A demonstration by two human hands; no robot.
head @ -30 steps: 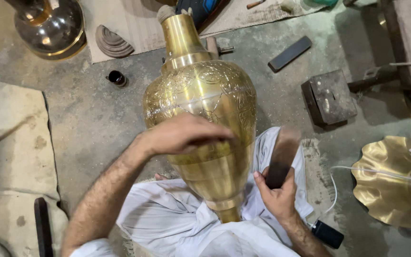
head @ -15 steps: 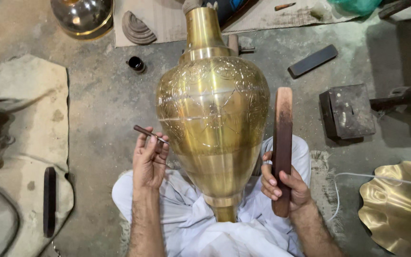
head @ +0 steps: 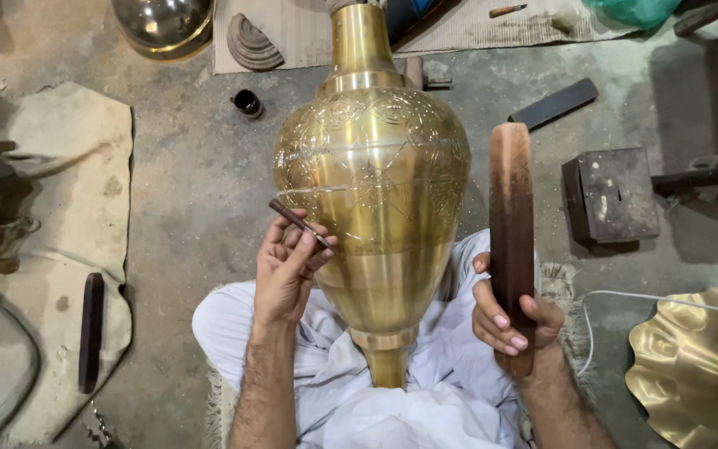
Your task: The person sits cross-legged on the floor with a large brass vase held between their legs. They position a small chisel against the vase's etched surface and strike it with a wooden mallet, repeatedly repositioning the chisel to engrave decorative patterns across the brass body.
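Observation:
A large engraved brass vase lies across my lap, its neck pointing away from me. My left hand grips a thin dark metal chisel, whose tip rests against the vase's left flank. On the right, my right hand holds a long dark wooden mallet stick upright, close to the vase's side and apart from it. My white clothing shows under the vase's narrow end.
A dark metal block and a flat dark bar lie on the concrete floor at right. A scalloped brass dish is at lower right. A round metal bowl, a small black cup and cloth mats lie at left.
My left hand came off the top of the vase and now holds the chisel at its left side. My right hand has lifted the wooden stick upright beside the vase.

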